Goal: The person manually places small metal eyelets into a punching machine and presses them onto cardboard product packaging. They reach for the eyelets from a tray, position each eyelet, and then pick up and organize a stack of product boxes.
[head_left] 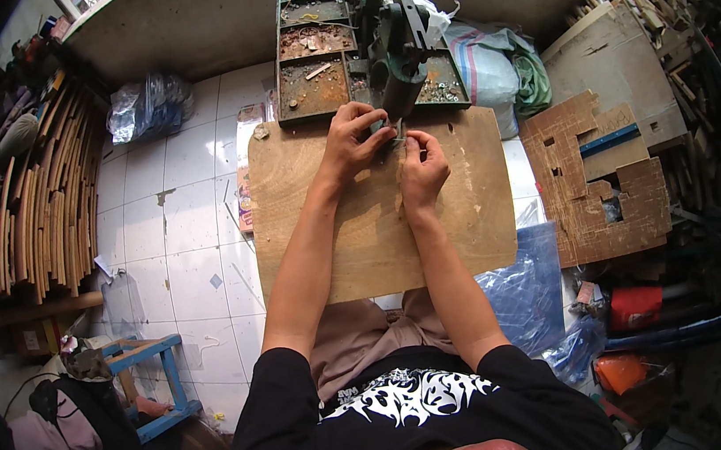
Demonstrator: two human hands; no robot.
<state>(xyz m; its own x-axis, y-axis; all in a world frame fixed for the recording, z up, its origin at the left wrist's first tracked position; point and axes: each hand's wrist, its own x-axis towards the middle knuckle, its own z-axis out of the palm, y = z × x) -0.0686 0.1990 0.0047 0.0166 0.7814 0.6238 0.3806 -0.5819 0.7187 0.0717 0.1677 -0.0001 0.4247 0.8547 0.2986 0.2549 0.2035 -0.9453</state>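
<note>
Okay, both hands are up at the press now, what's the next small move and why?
Probably keep the small piece steady under the press head. The left hand and right hand both pinch at it on the board, right at the head's base. What the piece is stays too small to tell.

- Curved wooden strips (46,194), stacked at far left on the white tiled floor (176,246).
- Blue wooden stool (152,386), lower left.
- Clear plastic bag (149,105), against the wall.
- Cut-out plywood panel (597,189), right side.
- Blue plastic sheet (528,290), beside it.
- Striped woven sack (485,68), upper right.
</note>
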